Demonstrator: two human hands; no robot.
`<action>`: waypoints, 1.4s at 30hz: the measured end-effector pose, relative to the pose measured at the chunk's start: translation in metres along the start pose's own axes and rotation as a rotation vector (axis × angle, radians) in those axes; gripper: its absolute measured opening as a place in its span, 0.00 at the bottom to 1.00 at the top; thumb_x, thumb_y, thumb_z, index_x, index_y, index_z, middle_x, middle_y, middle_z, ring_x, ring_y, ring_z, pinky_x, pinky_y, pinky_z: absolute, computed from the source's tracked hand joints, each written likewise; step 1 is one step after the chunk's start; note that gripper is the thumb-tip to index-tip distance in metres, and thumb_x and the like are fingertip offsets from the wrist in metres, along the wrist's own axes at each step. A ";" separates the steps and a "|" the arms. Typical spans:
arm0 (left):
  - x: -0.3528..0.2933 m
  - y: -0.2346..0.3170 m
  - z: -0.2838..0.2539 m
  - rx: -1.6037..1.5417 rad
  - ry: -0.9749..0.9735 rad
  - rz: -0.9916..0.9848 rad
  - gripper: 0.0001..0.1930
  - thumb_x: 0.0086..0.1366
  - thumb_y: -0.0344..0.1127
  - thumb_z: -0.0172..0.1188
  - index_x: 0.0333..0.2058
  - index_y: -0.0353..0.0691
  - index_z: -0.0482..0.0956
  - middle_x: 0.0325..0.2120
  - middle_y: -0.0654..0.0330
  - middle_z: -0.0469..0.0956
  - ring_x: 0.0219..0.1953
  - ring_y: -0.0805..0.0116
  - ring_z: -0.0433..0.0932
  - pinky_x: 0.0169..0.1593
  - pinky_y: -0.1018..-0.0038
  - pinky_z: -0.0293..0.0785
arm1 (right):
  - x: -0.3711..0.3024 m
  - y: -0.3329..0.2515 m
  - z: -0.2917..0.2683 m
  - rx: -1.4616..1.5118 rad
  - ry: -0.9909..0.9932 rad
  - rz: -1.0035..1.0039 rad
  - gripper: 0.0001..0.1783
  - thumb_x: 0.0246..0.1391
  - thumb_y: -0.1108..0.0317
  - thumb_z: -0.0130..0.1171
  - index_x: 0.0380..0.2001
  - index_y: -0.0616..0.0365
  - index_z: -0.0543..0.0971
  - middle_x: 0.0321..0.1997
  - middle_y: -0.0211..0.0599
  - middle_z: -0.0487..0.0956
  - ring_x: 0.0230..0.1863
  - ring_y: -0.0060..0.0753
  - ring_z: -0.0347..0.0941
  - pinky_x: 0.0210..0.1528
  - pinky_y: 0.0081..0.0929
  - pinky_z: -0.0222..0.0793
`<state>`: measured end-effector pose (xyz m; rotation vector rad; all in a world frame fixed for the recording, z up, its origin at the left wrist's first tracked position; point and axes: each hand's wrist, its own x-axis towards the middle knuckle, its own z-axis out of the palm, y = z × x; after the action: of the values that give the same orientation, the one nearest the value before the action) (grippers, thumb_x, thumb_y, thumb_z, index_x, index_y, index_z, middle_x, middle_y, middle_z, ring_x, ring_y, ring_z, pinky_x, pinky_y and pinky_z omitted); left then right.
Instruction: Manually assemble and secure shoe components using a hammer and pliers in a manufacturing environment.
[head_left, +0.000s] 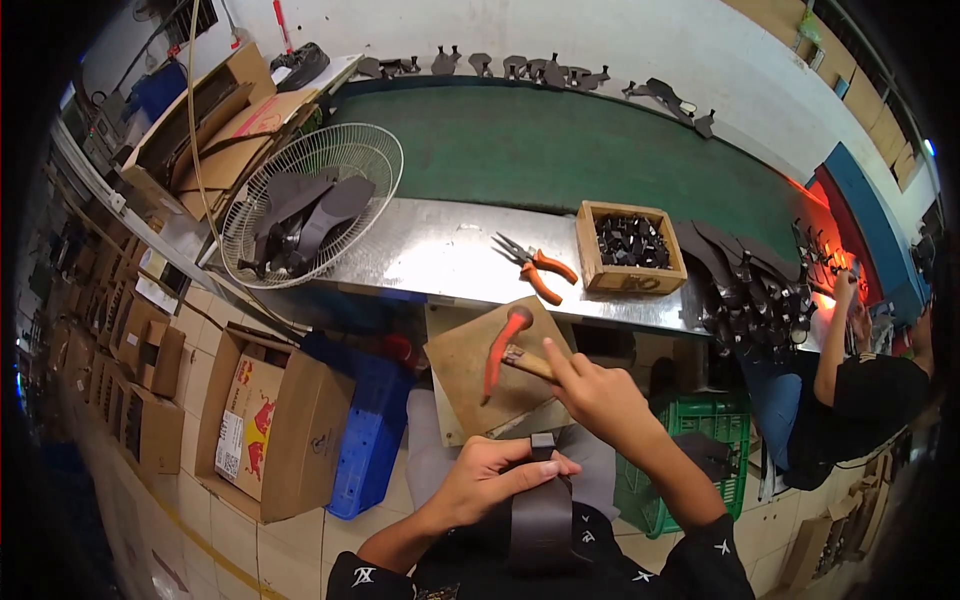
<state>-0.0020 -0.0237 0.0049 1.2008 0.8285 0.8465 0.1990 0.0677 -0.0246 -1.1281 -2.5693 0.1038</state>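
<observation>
My right hand (605,398) is closed around the wooden handle of a hammer (499,350) with an orange-red head. The hammer's head is over a square tan board (457,368) in front of my lap. My left hand (492,484) grips a dark brown shoe sole (541,525) close to my body. At the sole's upper end, between thumb and fingers, sits a small black heel block (542,440). Pliers with orange handles (533,267) lie on the metal bench, beyond the board.
A wooden box (632,281) of small black pieces stands on the metal bench (440,245), with dark soles (745,265) heaped to its right. More soles fill a wire basket (390,160) at left. Behind runs a green conveyor belt (560,155). A co-worker (880,385) is at right.
</observation>
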 end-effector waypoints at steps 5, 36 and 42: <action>-0.013 0.000 0.004 -0.349 -0.008 -0.127 0.14 0.70 0.38 0.57 0.43 0.33 0.84 0.39 0.59 0.84 0.39 0.79 0.78 0.46 0.79 0.73 | 0.008 -0.006 -0.006 -0.050 -0.145 -0.161 0.28 0.55 0.58 0.62 0.58 0.57 0.73 0.38 0.36 0.76 0.35 0.38 0.76 0.32 0.35 0.73; -0.002 -0.007 0.019 -0.331 -0.666 0.162 0.14 0.67 0.41 0.61 0.41 0.35 0.85 0.26 0.59 0.83 0.26 0.81 0.72 0.31 0.78 0.65 | 0.031 -0.028 -0.117 0.952 -0.739 -0.752 0.17 0.54 0.68 0.67 0.39 0.72 0.76 0.36 0.46 0.76 0.31 0.42 0.75 0.29 0.28 0.73; -0.004 -0.010 0.026 -0.500 -0.703 0.223 0.14 0.67 0.42 0.62 0.42 0.37 0.85 0.23 0.60 0.81 0.24 0.79 0.72 0.28 0.77 0.64 | 0.024 -0.038 -0.116 0.979 -0.709 -0.748 0.13 0.55 0.69 0.63 0.36 0.68 0.75 0.28 0.41 0.69 0.25 0.41 0.70 0.24 0.31 0.67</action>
<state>0.0206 -0.0400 0.0003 1.0376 -0.0920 0.6786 0.1955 0.0518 0.0991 0.2967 -2.6558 1.5637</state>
